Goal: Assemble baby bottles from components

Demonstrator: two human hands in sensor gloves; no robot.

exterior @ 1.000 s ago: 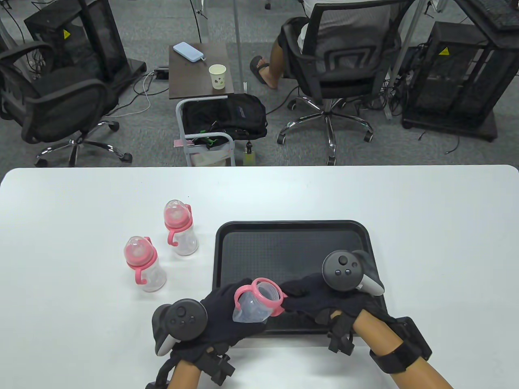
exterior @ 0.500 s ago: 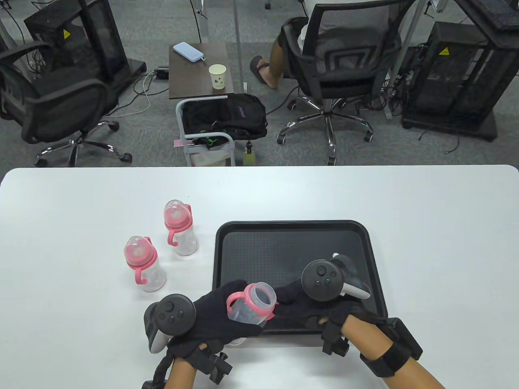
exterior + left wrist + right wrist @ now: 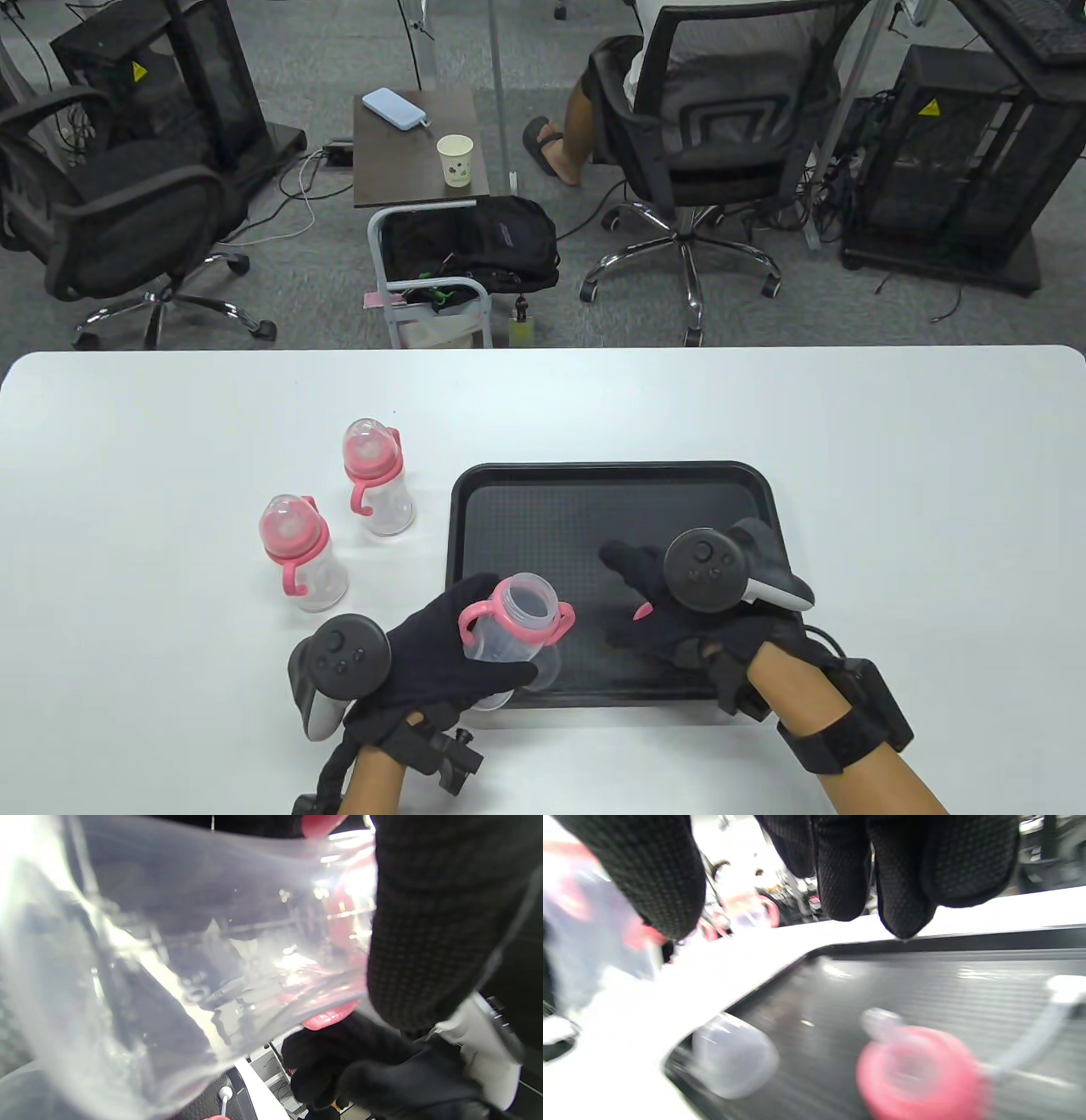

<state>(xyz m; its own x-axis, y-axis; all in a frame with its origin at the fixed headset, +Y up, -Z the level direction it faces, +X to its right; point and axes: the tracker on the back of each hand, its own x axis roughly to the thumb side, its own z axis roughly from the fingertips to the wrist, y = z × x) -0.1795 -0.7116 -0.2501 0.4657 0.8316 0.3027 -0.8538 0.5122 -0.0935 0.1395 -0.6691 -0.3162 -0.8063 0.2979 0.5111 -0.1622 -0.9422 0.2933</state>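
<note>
One open bottle (image 3: pixel 509 632) is being held by the left hand (image 3: pixel 441 658) just over the near left corner of the tray (image 3: pixel 475 509), tilted, mouth up and toward the far side. A pink handle ring (image 3: pixel 517 624) is sitting round its neck, with a loop sticking out on each side. The left grip is being kept curled round the clear body; in the left wrist view the clear wall (image 3: pixel 178 955) is filling most of the picture, with a gloved finger (image 3: pixel 428 921) pressed against it.

The right hand (image 3: pixel 670 607) is being held low over the near half of the tray, apart from the bottle. Its grip is spread and nothing is being pinched; in the right wrist view the fingertips (image 3: pixel 903 874) are hanging loose above the tray floor. Below them a pink collar with nipple (image 3: pixel 920 1073), a clear cap (image 3: pixel 734 1054) and a thin straw (image 3: pixel 1031 1048) are lying on the tray, all blurred.

Two finished bottles (image 3: pixel 301 552) (image 3: pixel 377 475), capped and pink-collared, are standing upright on the desk (image 3: pixel 891 424) left of the tray, near each other but apart.
</note>
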